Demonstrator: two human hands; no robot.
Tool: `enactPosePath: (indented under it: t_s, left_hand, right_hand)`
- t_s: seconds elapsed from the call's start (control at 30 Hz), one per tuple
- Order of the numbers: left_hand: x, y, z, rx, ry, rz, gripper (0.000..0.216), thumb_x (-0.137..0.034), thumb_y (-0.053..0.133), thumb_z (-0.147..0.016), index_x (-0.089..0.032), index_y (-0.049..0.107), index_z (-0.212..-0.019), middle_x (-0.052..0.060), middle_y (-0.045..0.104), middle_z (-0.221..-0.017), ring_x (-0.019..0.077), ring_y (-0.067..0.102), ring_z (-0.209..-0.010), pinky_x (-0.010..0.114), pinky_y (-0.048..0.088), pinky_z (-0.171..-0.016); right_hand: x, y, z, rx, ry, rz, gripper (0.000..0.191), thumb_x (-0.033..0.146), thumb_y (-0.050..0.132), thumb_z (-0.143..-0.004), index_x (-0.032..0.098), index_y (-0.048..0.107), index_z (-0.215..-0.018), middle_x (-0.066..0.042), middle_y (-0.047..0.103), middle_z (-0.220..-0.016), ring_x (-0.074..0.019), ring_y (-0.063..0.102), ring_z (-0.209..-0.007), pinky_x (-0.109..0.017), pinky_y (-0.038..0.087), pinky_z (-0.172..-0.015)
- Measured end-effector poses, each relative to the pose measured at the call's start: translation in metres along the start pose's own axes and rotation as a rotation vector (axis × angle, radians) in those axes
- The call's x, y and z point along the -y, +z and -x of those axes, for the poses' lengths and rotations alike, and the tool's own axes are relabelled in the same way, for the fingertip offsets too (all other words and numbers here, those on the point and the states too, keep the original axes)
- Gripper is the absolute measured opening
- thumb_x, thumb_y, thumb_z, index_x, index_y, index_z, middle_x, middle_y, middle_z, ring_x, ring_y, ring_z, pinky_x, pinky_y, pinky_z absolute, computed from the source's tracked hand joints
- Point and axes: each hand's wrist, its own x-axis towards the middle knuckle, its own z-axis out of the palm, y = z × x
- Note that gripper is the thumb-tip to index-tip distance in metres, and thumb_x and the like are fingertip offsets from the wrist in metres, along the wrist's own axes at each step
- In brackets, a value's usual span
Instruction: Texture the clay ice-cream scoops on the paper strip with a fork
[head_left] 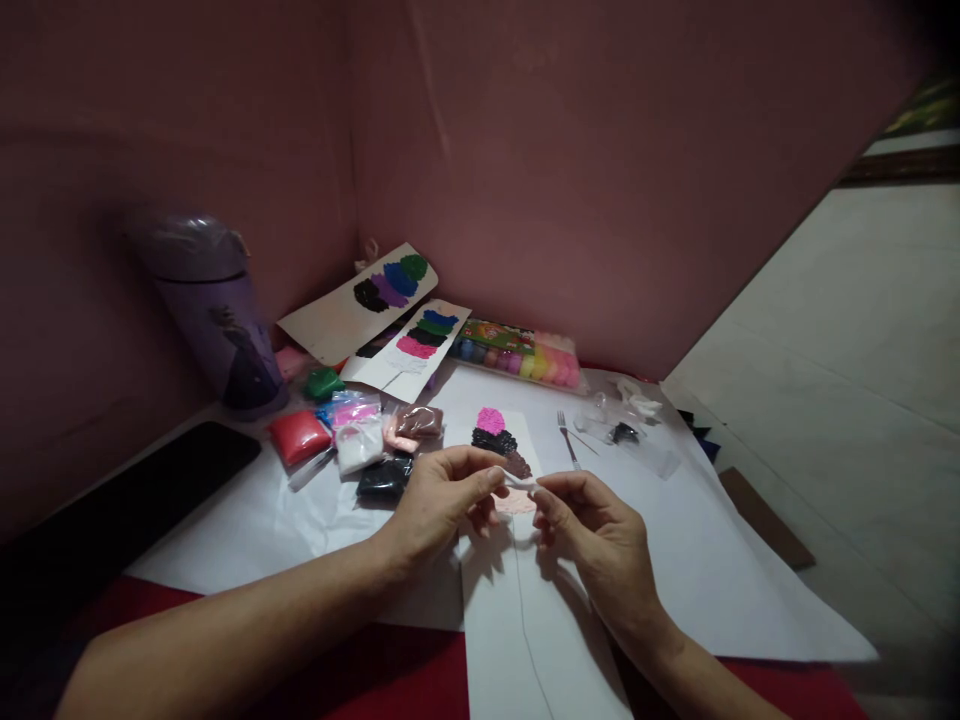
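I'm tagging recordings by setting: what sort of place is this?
Probably a small craft spot in a corner, perhaps at home. The white paper covering the work surface, the small bags of coloured, clay-like material and the card with textured patches suggest it.

Quick tally: one left hand (424, 500) and one right hand (611, 535) can be counted, plus one white strip (520, 482), three patchy-coloured cards (491, 610), one fork (562, 428), one purple tumbler (214, 320) and one long multicolour pack (517, 352). At least five small packets (298, 437) can be made out too, though they're too jumbled to be counted exactly.
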Motion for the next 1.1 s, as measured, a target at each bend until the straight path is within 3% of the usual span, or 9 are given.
enactPosePath:
  t_s: [0.1,0.27,0.4,0.57,0.73,1.1]
  left_hand:
    - [-0.0008,0.0021,0.0014,0.04,-0.047,-0.008,0.037,-0.033,0.072,-0.07,-0.01,0.064,-0.097,0.004,0.065,-0.07,0.009,0.054,-0.047,0.022,0.044,-0.045]
    - [-0.0039,0.0043,0.0049,0.177,-0.038,-0.144,0.031,-0.036,0.068,-0.074,-0.008,0.068,-0.088,0.001,0.061,-0.06,0.007,0.05,-0.044,0.019,0.039,-0.044]
    - [-0.0049,0.0045,0.0046,0.151,-0.033,-0.171,0.026,-0.033,0.068,-0.073,-0.008,0.067,-0.082,-0.001,0.058,-0.053,0.0077,0.05,-0.043,0.019,0.039,-0.044]
    - [-0.0024,0.0038,0.0029,0.139,0.005,-0.119,0.025,-0.033,0.07,-0.071,-0.01,0.063,-0.079,-0.002,0.057,-0.052,0.0083,0.051,-0.044,0.02,0.041,-0.045]
    - [-0.0003,0.0022,0.0034,0.196,-0.005,-0.099,0.026,-0.034,0.07,-0.071,-0.011,0.059,-0.078,-0.001,0.059,-0.054,0.0086,0.051,-0.044,0.021,0.042,-0.045]
    - [-0.0047,0.0037,0.0038,0.201,-0.051,-0.146,0.028,-0.036,0.07,-0.07,-0.01,0.061,-0.077,-0.001,0.058,-0.049,0.009,0.051,-0.042,0.021,0.04,-0.045]
  right_hand:
    - [0.0003,0.0003,0.0009,0.057,-0.03,-0.006,0.013,0.03,0.069,-0.081,0.02,0.066,-0.088,0.001,0.063,-0.067,-0.0106,0.058,-0.056,-0.02,0.05,-0.051]
    - [0.0011,0.0021,0.0043,0.147,-0.117,0.024,0.01,0.026,0.067,-0.082,0.021,0.068,-0.091,-0.001,0.069,-0.076,-0.0124,0.063,-0.064,-0.022,0.052,-0.058]
    - [-0.0014,0.0018,0.0058,0.128,-0.147,0.055,0.015,0.024,0.067,-0.083,0.022,0.066,-0.098,-0.003,0.07,-0.085,-0.0153,0.066,-0.071,-0.024,0.054,-0.06]
    - [-0.0021,-0.0002,0.0045,0.144,-0.104,0.07,0.015,0.026,0.067,-0.082,0.02,0.065,-0.095,-0.002,0.067,-0.078,-0.0123,0.06,-0.055,-0.023,0.051,-0.047]
    - [0.0002,0.0005,0.0034,0.159,-0.179,0.087,0.009,0.025,0.067,-0.083,0.02,0.066,-0.09,-0.004,0.069,-0.084,-0.0163,0.066,-0.072,-0.025,0.054,-0.06]
    - [0.0023,0.0013,0.0041,0.154,-0.237,0.131,0.004,0.023,0.064,-0.084,0.02,0.066,-0.086,-0.003,0.067,-0.08,-0.0145,0.063,-0.067,-0.024,0.052,-0.059]
